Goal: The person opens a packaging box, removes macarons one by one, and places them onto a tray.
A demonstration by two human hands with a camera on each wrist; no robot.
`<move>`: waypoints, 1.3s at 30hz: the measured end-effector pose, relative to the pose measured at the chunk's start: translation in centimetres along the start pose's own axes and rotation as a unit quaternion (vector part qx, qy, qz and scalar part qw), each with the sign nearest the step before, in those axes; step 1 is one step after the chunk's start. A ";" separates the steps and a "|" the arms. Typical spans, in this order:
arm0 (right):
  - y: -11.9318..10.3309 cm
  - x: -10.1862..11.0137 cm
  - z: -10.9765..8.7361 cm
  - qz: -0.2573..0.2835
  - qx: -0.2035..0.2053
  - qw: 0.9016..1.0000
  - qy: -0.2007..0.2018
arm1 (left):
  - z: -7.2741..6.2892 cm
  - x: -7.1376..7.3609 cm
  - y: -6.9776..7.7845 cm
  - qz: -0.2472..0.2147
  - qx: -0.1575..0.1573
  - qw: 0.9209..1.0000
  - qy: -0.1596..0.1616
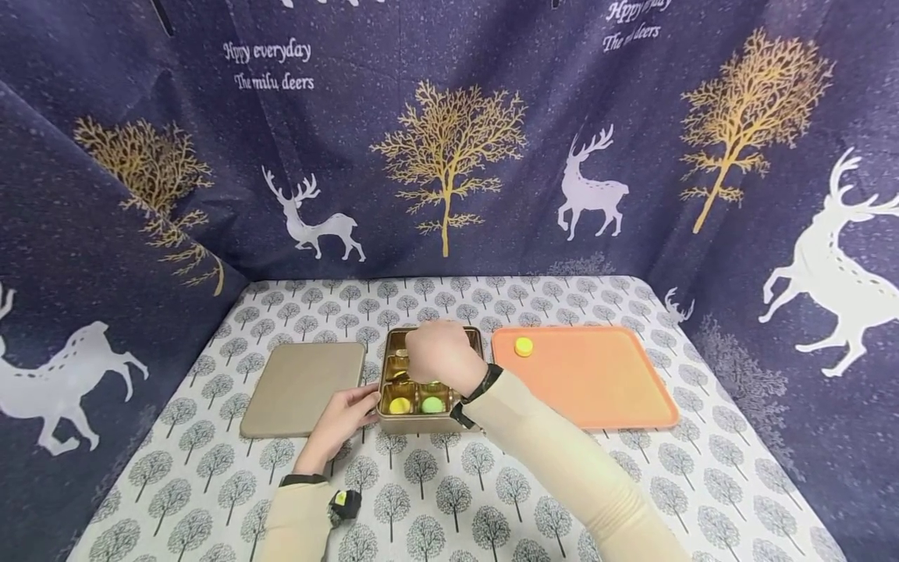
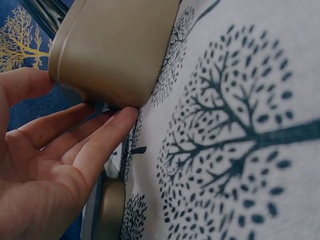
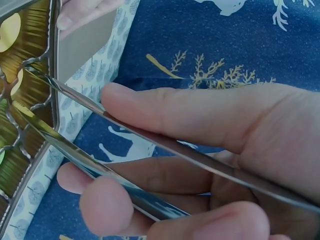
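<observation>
My right hand (image 1: 444,355) reaches over a gold tin box (image 1: 420,425) and grips metal tweezers (image 3: 82,98) between thumb and fingers. In the right wrist view, the tweezers' tips stand apart inside the box, on either side of a partly hidden yellow macaron (image 3: 18,84). My left hand (image 1: 346,417) rests its thumb and straight fingertips on the box's left side, near the bottom corner in the left wrist view. In the box's front compartments lie a yellow macaron (image 1: 399,405) and a green macaron (image 1: 431,404). My right hand hides the back compartments.
An orange tray (image 1: 590,382) lies right of the box, with one yellow macaron (image 1: 524,346) near its back left corner. Left of the box lies a flat tan lid (image 1: 305,389). A tree-patterned cloth (image 1: 421,499) covers the table, and dark deer-print curtains stand around it.
</observation>
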State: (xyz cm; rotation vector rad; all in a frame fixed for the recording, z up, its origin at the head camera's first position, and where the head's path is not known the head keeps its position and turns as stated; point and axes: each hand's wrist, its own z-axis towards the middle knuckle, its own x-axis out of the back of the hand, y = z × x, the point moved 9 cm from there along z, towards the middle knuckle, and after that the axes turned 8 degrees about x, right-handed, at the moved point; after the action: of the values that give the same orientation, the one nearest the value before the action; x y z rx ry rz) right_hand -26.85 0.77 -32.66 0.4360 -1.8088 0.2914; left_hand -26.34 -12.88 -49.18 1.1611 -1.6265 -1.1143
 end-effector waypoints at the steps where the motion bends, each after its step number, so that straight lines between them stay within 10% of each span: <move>1: 0.1 0.0 -0.1 0.004 0.001 1.000 0.009 | 0.0 0.0 0.1 0.002 -0.002 1.000 -0.001; 39: 8.0 2.4 -7.6 0.148 -0.010 0.986 0.077 | 0.2 0.0 -0.1 -0.004 0.010 1.000 -0.002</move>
State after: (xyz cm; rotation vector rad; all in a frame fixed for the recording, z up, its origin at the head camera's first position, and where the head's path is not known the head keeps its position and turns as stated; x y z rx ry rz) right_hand -24.33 10.79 -28.06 0.1240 -1.7201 0.4976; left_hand -26.52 -12.81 -49.37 1.1794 -1.6410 -1.1073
